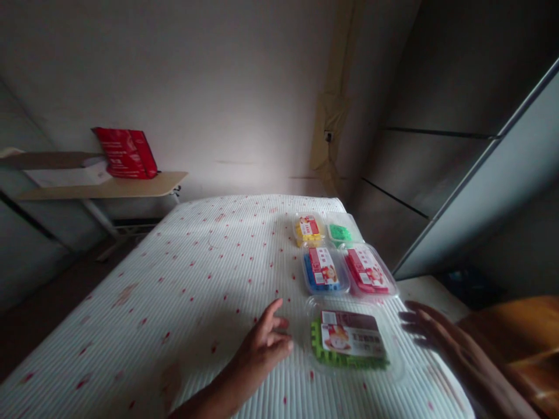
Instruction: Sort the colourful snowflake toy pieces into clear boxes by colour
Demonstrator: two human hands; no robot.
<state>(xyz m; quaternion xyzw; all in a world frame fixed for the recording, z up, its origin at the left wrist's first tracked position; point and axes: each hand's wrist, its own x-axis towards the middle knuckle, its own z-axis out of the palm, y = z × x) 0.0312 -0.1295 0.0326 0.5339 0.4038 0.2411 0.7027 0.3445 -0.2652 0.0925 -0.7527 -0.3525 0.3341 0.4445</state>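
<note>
Nearest me on the bed lies a large clear plastic container [354, 340] with bright green pieces inside and a printed label on its lid. My left hand [271, 331] hovers just left of it, fingers apart and holding nothing. On the other side, my right hand [425, 326] is slightly blurred, its fingers stretched toward the container without touching it. Behind stand a container of blue pieces [324, 270] and a container of red pieces [370, 270], side by side. Farther back are a container of yellow pieces [308, 228] and a container of green bits [341, 228].
A white ribbed bedcover [196, 302] with small red marks spreads beneath the containers. At the left, a side table [144, 186] holds a red bag [126, 154] and a box [65, 171]. A dark cabinet [414, 145] rises on the right, near an orange-brown object [519, 331].
</note>
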